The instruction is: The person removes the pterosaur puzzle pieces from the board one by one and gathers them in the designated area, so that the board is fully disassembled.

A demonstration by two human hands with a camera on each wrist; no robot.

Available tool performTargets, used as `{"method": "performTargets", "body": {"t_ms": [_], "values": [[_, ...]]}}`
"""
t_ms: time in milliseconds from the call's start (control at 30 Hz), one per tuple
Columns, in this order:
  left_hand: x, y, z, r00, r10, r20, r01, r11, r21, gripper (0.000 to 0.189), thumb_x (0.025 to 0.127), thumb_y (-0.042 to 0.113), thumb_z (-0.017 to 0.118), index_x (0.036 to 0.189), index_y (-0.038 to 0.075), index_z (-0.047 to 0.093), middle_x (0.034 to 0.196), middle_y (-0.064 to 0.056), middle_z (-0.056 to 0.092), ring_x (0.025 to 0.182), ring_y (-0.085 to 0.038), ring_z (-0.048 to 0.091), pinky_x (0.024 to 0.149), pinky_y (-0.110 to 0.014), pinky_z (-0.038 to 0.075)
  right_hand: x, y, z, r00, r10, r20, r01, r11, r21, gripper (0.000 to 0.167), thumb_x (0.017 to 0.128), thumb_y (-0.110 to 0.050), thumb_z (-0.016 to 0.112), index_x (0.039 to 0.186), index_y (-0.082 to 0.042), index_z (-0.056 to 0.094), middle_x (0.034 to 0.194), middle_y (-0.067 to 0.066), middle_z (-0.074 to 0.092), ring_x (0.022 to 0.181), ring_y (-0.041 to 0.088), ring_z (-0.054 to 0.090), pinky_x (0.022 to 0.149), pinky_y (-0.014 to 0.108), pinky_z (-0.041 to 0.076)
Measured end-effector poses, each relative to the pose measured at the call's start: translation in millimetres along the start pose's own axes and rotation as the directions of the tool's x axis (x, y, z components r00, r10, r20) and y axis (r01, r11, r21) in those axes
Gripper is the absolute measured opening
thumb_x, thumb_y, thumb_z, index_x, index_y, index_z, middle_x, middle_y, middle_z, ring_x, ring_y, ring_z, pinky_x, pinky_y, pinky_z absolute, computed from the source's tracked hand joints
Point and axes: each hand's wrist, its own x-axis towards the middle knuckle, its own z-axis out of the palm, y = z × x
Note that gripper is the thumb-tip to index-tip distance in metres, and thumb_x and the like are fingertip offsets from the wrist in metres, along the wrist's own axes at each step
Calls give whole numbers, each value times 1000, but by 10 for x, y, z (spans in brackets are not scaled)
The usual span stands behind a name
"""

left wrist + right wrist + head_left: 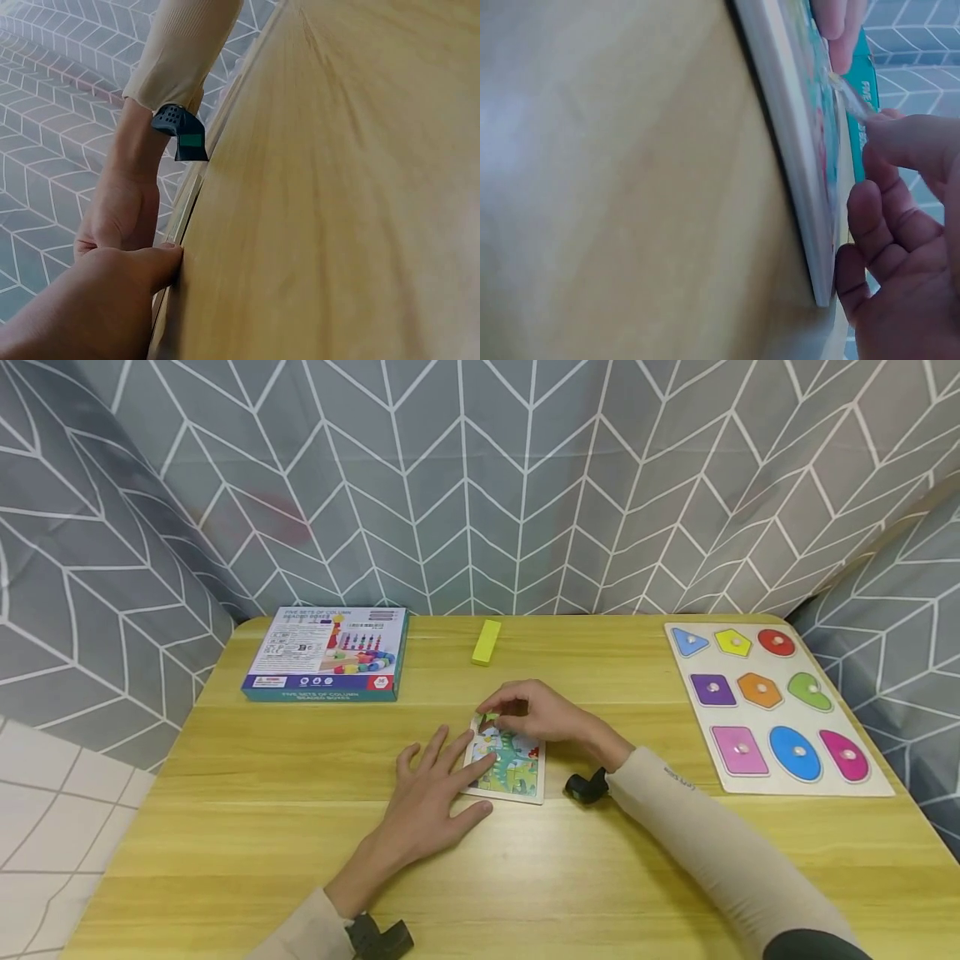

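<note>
A small wooden jigsaw puzzle (pixel 517 772) with a green dinosaur picture lies in its tray near the middle of the table. My left hand (pixel 427 802) has its fingers spread, with the fingertips over the left side of the puzzle. At the top of the puzzle, my right hand (pixel 547 714) pinches a puzzle piece (pixel 851 97) between thumb and finger. In the right wrist view that piece stands tilted, one end right at the picture surface. The left wrist view shows the left thumb (pixel 161 264) beside the tray edge.
A boxed bead set (pixel 326 652) lies at the back left. Behind the puzzle is a yellow block (pixel 487 642). To the right, a peg board (pixel 701 718) holds several coloured shapes. A patterned grey curtain (pixel 495 485) hangs behind the table.
</note>
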Motion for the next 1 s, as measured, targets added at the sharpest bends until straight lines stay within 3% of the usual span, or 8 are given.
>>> {"method": "performTargets", "body": {"t_ms": [500, 1000], "values": [[-5, -5, 17, 1000, 5, -4, -5, 999, 32, 61, 96, 61, 54, 152, 40, 46, 167, -2, 34, 158, -36, 19, 115, -67, 15, -151, 103, -33, 979, 66, -194, -54, 996, 65, 19, 94, -3, 70, 112, -2, 77, 103, 14, 75, 88, 18, 63, 78, 21, 51], [-4, 27, 10, 1000, 10, -25, -9, 999, 35, 60, 95, 58, 57, 151, 38, 48, 164, -5, 38, 157, -39, 22, 114, -68, 17, -349, 207, -146, 919, 171, -355, -136, 983, 121, 18, 96, -6, 67, 110, -6, 78, 108, 12, 76, 93, 17, 69, 80, 23, 54]]}}
